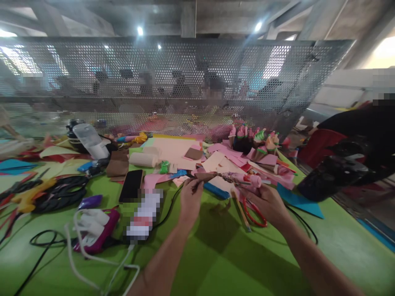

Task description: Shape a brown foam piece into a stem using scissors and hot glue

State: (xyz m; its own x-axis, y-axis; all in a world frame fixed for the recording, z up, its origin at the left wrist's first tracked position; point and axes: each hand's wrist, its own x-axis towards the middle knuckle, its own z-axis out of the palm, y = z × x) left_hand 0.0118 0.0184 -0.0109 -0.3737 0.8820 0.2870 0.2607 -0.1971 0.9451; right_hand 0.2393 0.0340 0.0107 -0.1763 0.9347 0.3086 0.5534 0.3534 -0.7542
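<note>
My left hand (191, 190) pinches a folded piece of brown paper (206, 176) in front of me. My right hand (262, 199) is closed around a pink tube-shaped thing with red marks (247, 179), whose exact kind I cannot make out. The tube's thin far end points left, close to the brown paper; whether they touch is unclear. Below the hands, on the green table (228, 255), lie a pencil (242, 209) and a red loop like a scissors handle (256, 213), partly under my right hand. A blue strip (216, 191) lies between the hands.
Paper sheets (175, 150) and pink scraps cover the table's back. Left are a phone (131, 186), a magenta power block (98, 232) with white cables, black tape rolls (63, 193) and a clear bottle (91, 139). Paper cones (259, 137) stand back right. A person (367, 131) is at right.
</note>
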